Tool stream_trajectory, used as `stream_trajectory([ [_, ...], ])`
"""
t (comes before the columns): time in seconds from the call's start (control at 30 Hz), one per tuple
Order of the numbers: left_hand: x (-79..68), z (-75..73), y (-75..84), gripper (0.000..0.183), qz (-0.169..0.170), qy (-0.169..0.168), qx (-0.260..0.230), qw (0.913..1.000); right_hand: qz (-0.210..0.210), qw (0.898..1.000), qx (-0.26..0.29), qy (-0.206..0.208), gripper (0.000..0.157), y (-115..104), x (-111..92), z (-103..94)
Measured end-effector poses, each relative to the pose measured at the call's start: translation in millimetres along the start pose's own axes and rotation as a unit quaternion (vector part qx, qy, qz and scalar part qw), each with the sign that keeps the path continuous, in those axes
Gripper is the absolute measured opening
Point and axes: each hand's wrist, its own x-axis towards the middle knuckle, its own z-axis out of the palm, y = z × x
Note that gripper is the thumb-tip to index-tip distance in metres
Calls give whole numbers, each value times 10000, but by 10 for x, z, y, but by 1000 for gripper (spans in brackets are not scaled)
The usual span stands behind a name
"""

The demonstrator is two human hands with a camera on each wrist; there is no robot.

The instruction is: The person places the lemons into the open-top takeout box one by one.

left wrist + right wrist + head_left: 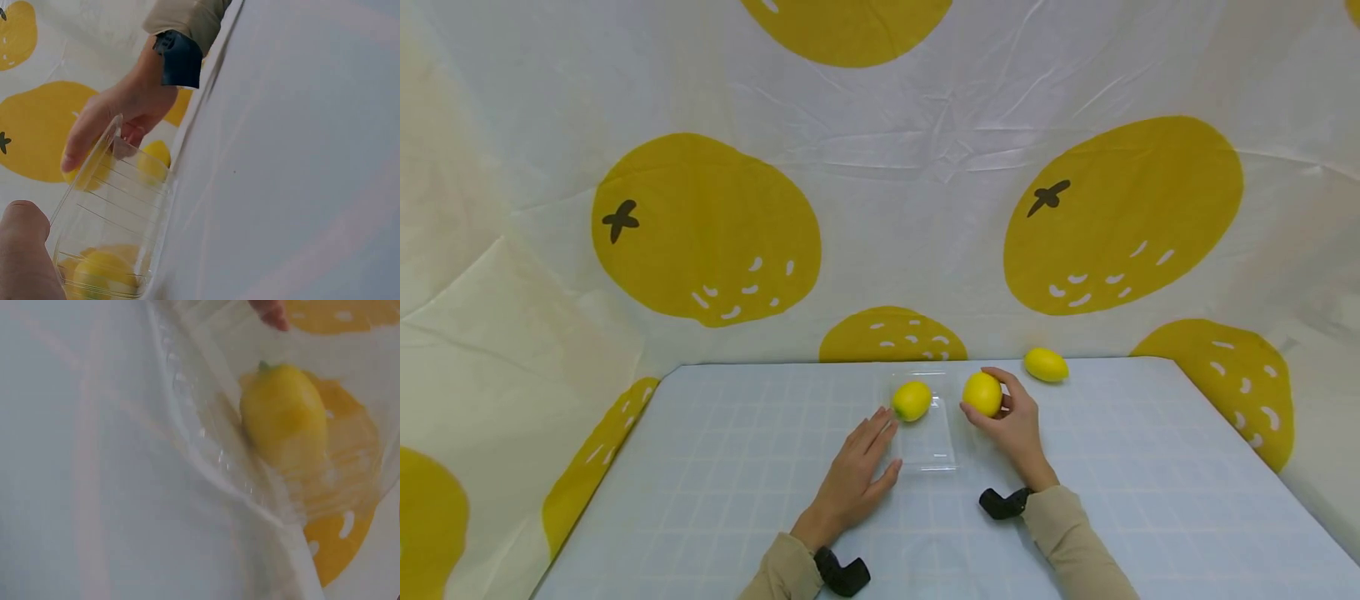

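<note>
Lemon [982, 394] at 2 o'clock of the clear tray [931, 446] is pinched in the right grip [1018, 423], likely against rolling; the left grip [854, 468], released, lies at the tray's 9 o'clock, perhaps steadying it. A 2nd lemon [912, 401] sits inside; a 3rd lemon [1046, 365] lies farther toward 2 o'clock.

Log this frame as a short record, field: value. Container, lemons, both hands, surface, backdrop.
container: clear rectangular plastic tray
in_tray: one yellow oval lemon, toward the far end
left_hand: left hand, fingers extended, at the tray's left side; holding nothing
right_hand: right hand, gripping a second yellow lemon between thumb and fingers
held_lemon_position: right of the tray in the head view
loose_lemon: third yellow lemon, at the table's far edge
surface: pale blue checked tablecloth
backdrop: white sheet with large yellow fruit prints
</note>
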Motion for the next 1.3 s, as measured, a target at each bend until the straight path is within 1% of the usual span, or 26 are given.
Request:
stream_trajectory([
  [0.07, 0, 0, 5, 52, -47, -47, -12, 10000, -151, 9998, 66, -131, 60, -160, 7, 23],
  [0.1, 1, 1, 6, 52, -61, -65, -7, 10000, -203, 9996, 103, -192, 60, -203, 9, 39],
  [0.2, 0, 1, 12, 53, -134, -150, 56, 9998, -353, 9988, 21, -337, 62, -139, 4, 123],
  [0.33, -2, 5, 11, 53, -148, -168, 98, 9997, -605, 9962, -231, -581, 65, 75, -23, 239],
  [0.37, -3, 7, 7, 52, -138, -157, 108, 9997, -675, 9952, -252, -656, 65, 98, -30, 258],
  [0.5, -6, 11, -5, 52, -75, -112, 78, 9999, -855, 9913, -300, -950, 64, 115, -37, 290],
  [0.6, -4, 7, -8, 52, -58, -106, 54, 9999, -827, 9878, -512, -1219, 64, 84, -28, 290],
  [0.7, -2, 5, -10, 52, -19, -68, 62, 10000, -658, 9821, -894, -1520, 64, 35, -23, 286],
  [0.77, 0, 5, -10, 52, 31, -10, 78, 10000, -470, 9772, -1150, -1720, 65, -7, -20, 281],
  [0.93, 10, 2, -8, 52, 132, 86, 87, 9998, 152, 9654, -1495, -2132, 65, -71, -14, 272],
  [1.0, 13, 4, -6, 52, 152, 103, 92, 9998, 285, 9629, -1524, -2208, 65, -85, -11, 272],
  [1.13, 14, 5, -4, 51, 157, 113, 82, 9998, 393, 9613, -1526, -2262, 66, -91, -14, 273],
  [1.3, 10, -1, 2, 51, 35, -27, -2, 10000, 571, 9613, -1410, -2298, 65, -70, -27, 265],
])
